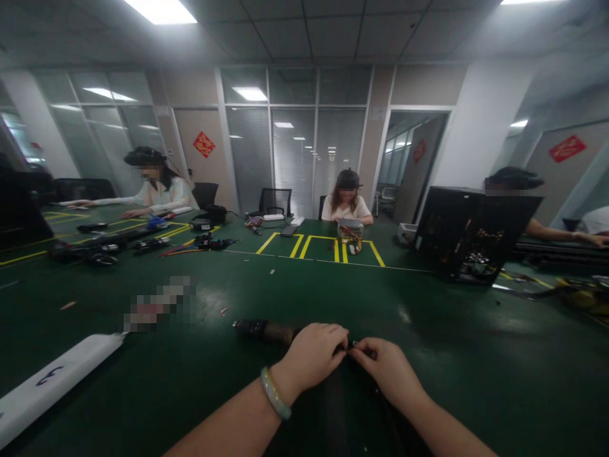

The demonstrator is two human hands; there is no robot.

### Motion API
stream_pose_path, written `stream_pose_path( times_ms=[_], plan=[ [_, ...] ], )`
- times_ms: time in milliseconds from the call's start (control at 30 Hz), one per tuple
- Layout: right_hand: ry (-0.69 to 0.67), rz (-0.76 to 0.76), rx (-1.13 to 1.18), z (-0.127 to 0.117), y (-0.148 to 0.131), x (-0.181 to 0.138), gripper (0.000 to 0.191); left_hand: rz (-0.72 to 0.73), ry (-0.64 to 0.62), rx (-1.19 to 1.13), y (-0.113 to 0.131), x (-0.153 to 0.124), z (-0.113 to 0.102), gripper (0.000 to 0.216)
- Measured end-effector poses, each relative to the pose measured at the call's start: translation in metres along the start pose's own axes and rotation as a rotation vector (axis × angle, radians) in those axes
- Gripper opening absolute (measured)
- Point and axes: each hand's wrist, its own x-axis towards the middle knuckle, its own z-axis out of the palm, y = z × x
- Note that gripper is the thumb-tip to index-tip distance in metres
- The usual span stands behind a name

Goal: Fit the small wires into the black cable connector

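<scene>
One dark cylinder point(259, 329), partly behind left hand point(316, 352)

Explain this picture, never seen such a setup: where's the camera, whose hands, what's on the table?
There is no machine: these are a person's bare hands, seen by a camera on that person's head, looking forward and down. The left hand, wearing a bracelet, partly hides a dark cylindrical object; its grip is unclear. The right hand seems to pinch something too small to identify. The green table also bears a long white object at left, cables farther back and a black computer case at right. A co-worker sits opposite.
</scene>
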Motion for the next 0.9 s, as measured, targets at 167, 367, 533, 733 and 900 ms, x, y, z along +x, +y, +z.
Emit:
stream_pose_path(
  times_ms=[167,367,533,733,900],
  plan=[
    [0.021,0.013,0.019,0.0025,0.0023,-0.0008,0.021,-0.062,0.027,-0.018,-0.0006,-0.001,0.0006,0.017],
    [0.011,-0.005,0.017,0.0014,0.0011,-0.0012,0.021,0.018,-0.031,-0.008,0.0006,0.0,-0.0038,0.011],
    [0.014,0.016,0.041,0.0009,0.0006,-0.0019,0.019,-0.085,0.011,-0.011,-0.0014,0.0004,0.0014,0.018],
    [0.016,0.005,0.021,0.0023,0.0021,-0.0008,0.02,-0.019,0.005,-0.018,-0.002,0.0004,0.0028,0.007],
    [-0.001,-0.002,0.051,0.0019,0.0023,-0.0012,0.02,-0.036,0.032,-0.027,-0.0021,-0.0007,0.0023,0.017]
  ],
)
